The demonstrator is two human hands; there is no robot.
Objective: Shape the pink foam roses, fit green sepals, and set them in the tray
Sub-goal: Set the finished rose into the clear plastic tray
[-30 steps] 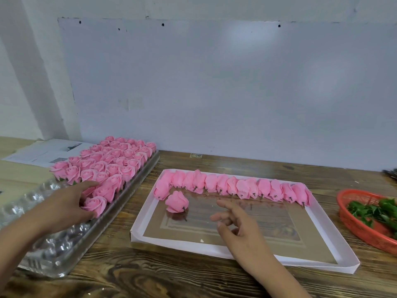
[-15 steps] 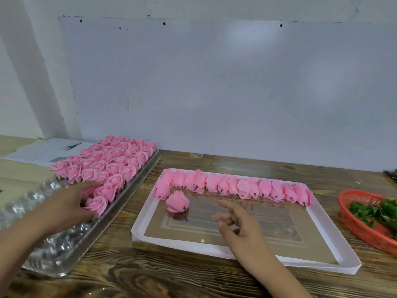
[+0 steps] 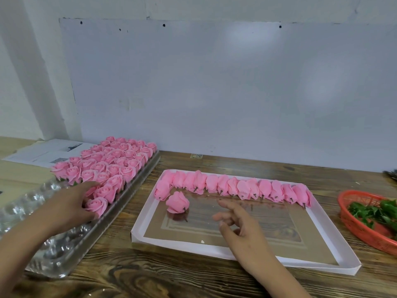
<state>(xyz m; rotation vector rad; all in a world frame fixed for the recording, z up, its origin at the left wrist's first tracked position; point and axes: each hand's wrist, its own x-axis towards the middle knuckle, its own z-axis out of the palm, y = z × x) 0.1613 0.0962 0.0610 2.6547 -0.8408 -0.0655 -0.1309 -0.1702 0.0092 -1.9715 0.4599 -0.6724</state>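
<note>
A clear plastic tray (image 3: pixel 53 252) at the left holds several shaped pink roses (image 3: pixel 111 164) in rows. My left hand (image 3: pixel 66 205) rests on the nearest rose (image 3: pixel 97 206) in that tray, fingers relaxed around it. A shallow white box (image 3: pixel 285 264) in the middle holds a row of unshaped pink foam roses (image 3: pixel 236 187) along its far side. One loose rose (image 3: pixel 177 202) lies apart, in front of the row's left end. My right hand (image 3: pixel 242 231) hovers over the box, fingers loosely spread, holding nothing.
A red plastic basket (image 3: pixel 352 222) with green sepals (image 3: pixel 378 211) stands at the right edge. Printed papers (image 3: pixel 43 152) lie behind the clear tray. A grey wall rises close behind the wooden table (image 3: pixel 171 280).
Both hands have stayed nearly where they were. My right hand's fingers have spread a little over the box.
</note>
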